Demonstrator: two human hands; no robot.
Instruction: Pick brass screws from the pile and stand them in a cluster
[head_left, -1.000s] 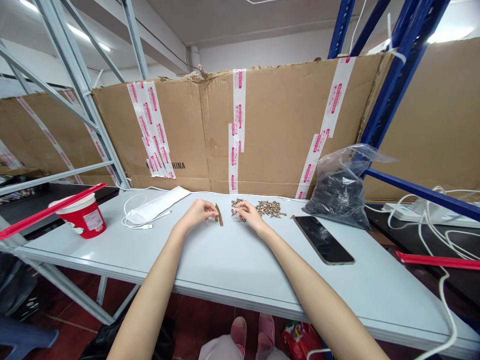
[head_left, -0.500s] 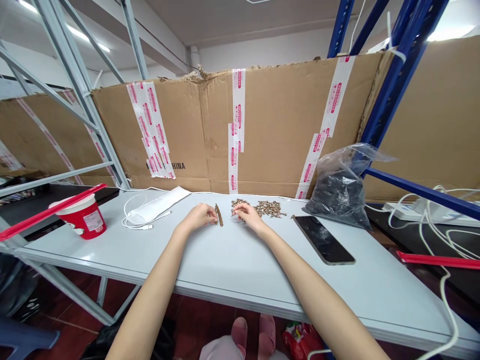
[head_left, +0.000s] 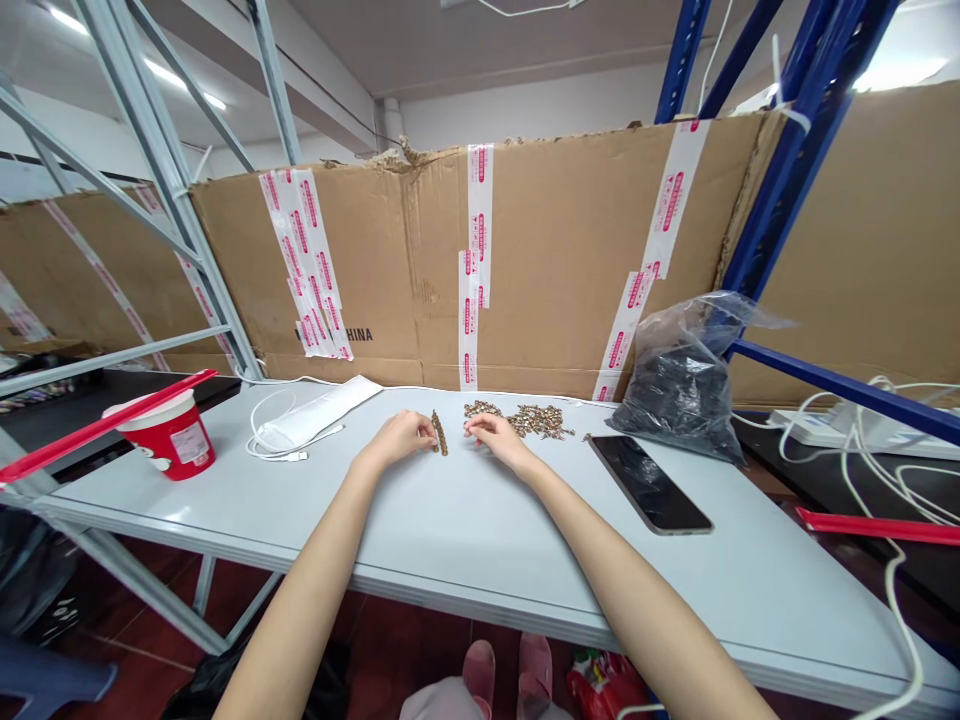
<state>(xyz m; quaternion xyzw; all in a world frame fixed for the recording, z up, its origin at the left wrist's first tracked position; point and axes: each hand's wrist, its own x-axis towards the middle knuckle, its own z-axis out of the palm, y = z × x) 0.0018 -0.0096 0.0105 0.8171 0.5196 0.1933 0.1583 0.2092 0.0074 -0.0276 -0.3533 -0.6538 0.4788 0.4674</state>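
Observation:
Small brass-coloured metal pieces stand in a narrow row (head_left: 440, 434) on the grey table. My left hand (head_left: 405, 437) rests at the left side of this row, its thumb and fingers pinched together and touching it. Whatever is between those fingertips is too small to tell. Just right of the row, my right hand (head_left: 495, 438) is closed in a pinch above the table. A tiny piece may be at its fingertips, but I cannot make it out. Behind and right of that hand lies a loose pile of the same brass pieces (head_left: 541, 421), partly hidden by it.
A phone (head_left: 651, 484) lies at the right, before a clear bag of black material (head_left: 679, 385). To the left are a white cable (head_left: 281, 440), a flat white pouch (head_left: 330, 408) and a red cup (head_left: 169, 440). A taped cardboard wall (head_left: 555, 260) closes the back.
The view has tilted up slightly, so everything sits a little lower. Both hands keep nearly the same places, with only slight finger movement by the row.

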